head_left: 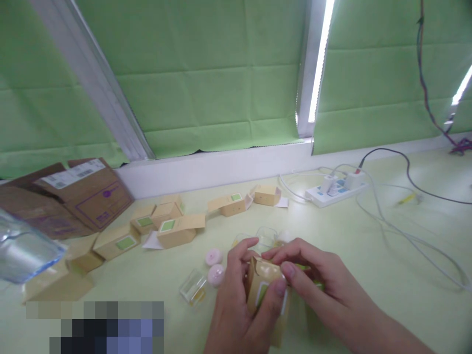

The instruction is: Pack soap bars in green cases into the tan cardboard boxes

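Observation:
A small tan cardboard box [271,269] with a green label stands between my two hands, its top end toward the window side. My left hand [245,300] is wrapped round its left side, thumb across the label. The fingers of my right hand [317,275] press at the upper right edge of the same box. Just left of my hands lie two pale pink round candles [216,274] and a clear glass cup [193,287] on its side. Behind my fingers, more clear cups [266,236] are partly hidden.
Several tan boxes [180,231], some with open flaps, lie across the table [368,246]. A large brown carton [92,196] and a clear plastic container [25,248] stand at left. At the back right, a white power strip [334,191] trails cables.

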`<state>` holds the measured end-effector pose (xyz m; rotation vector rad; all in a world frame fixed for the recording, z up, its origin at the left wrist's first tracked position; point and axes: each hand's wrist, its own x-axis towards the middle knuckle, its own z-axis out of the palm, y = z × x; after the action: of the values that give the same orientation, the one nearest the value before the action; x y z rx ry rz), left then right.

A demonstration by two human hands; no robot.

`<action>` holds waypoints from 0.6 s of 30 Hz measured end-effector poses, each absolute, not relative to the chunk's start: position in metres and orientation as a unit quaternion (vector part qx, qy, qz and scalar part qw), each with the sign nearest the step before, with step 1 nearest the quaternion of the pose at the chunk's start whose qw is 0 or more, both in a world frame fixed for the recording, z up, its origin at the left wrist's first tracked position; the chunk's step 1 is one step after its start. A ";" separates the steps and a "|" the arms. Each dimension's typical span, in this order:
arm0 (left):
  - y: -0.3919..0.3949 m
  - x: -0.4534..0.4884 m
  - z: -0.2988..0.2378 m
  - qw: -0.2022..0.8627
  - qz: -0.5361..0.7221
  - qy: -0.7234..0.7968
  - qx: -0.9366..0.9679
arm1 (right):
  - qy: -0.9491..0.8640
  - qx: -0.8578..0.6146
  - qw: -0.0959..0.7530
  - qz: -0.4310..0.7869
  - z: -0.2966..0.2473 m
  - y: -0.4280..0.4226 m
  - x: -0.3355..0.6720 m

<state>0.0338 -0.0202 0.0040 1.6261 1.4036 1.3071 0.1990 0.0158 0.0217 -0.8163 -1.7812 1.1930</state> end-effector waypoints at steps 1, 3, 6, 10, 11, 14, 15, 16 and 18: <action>-0.020 0.033 0.004 0.299 0.493 0.529 0.622 | -0.713 -0.324 0.411 0.466 0.021 0.016 0.199; -0.019 0.032 0.003 0.275 0.491 0.525 0.638 | -0.728 -0.321 0.412 0.445 0.019 0.018 0.200; -0.018 0.031 0.006 0.237 0.487 0.520 0.660 | -0.748 -0.309 0.415 0.415 0.016 0.020 0.201; -0.017 0.031 0.011 0.229 0.487 0.503 0.676 | -0.773 -0.286 0.419 0.380 0.017 0.020 0.203; -0.017 0.030 0.012 0.232 0.488 0.499 0.677 | -0.779 -0.279 0.418 0.375 0.019 0.020 0.204; -0.018 0.030 0.013 0.245 0.498 0.499 0.666 | -0.803 -0.250 0.405 0.358 0.026 0.018 0.206; -0.018 0.030 0.014 0.250 0.502 0.502 0.659 | -0.814 -0.241 0.397 0.349 0.029 0.018 0.206; -0.018 0.030 0.014 0.257 0.506 0.504 0.651 | -0.824 -0.233 0.387 0.341 0.031 0.017 0.206; -0.018 0.029 0.013 0.275 0.514 0.505 0.636 | -0.839 -0.226 0.366 0.333 0.035 0.015 0.206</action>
<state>0.0293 -0.0184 0.0134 1.7100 1.3576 1.3829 0.2056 0.0154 0.0351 -0.5813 -2.1572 0.8551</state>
